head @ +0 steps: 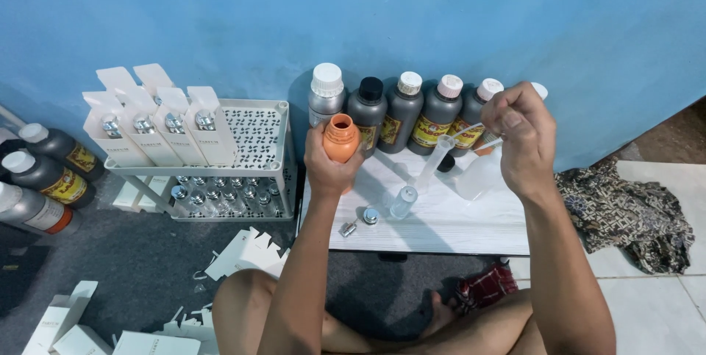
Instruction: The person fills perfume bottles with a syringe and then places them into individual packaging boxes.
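My left hand (329, 166) grips an orange bottle (341, 138) with its mouth uncovered, held upright above the left part of a low white table (471, 228). My right hand (521, 136) is raised over the table's right side, fingers pinched on a thin clear tube or dropper (491, 144). Below them on the table stand a tall clear measuring cylinder (435, 161) and a small clear glass bottle (403, 202). A small silver cap (371, 215) and a silver sprayer piece (348, 228) lie near the table's front edge.
Several dark grey bottles (401, 111) line the blue wall. A white two-tier rack (250, 151) at left holds white boxes (158, 123) and small glass bottles. More dark bottles (45, 175) lie far left. Flat boxes (246, 250) litter the grey floor; patterned cloth (629, 212) lies right.
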